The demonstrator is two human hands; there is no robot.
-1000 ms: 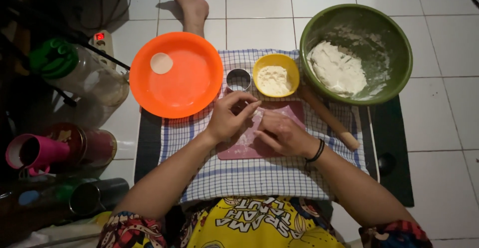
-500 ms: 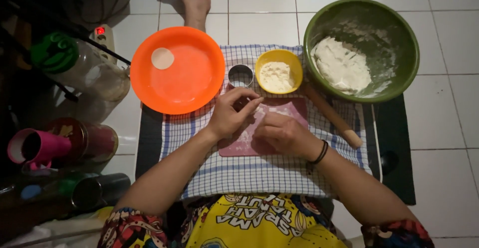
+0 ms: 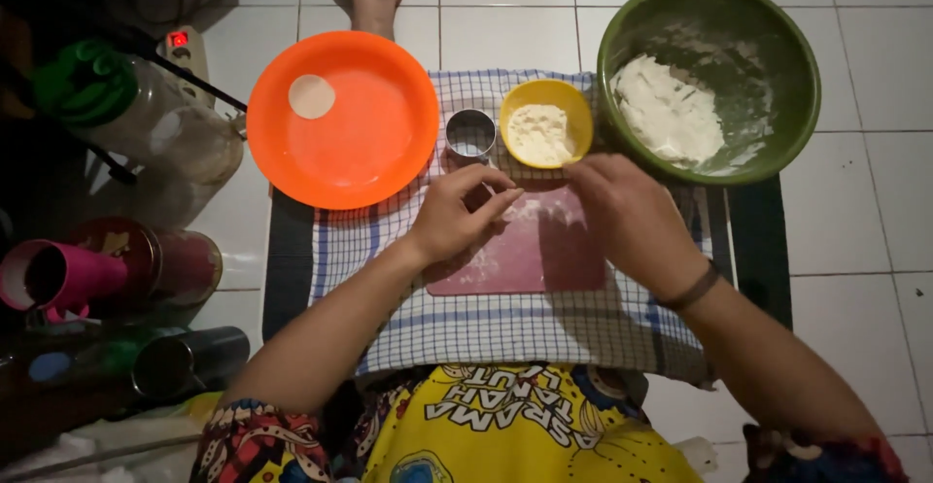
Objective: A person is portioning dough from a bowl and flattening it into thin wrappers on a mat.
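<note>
A flat pink rectangular cutting board [image 3: 544,250] is laid on the checked cloth [image 3: 505,323], its long axis running left to right. Over it the left hand [image 3: 457,216] is held with fingertips pressed together; whether anything is pinched cannot be told, nor the right hand's [image 3: 632,216] grip. One orange plate [image 3: 342,119] carrying one dough disc [image 3: 311,96], one metal ring cutter [image 3: 470,135], one yellow bowl [image 3: 546,123] and one green bowl [image 3: 709,80] are counted.

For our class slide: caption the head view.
Both hands, left hand and right hand, over a floured pink board beside an orange plate.

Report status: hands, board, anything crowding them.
Left hand pinched over floured pink board, contents unclear. Right hand flat at board's far edge. Yellow flour bowl, metal ring cutter close ahead.
</note>
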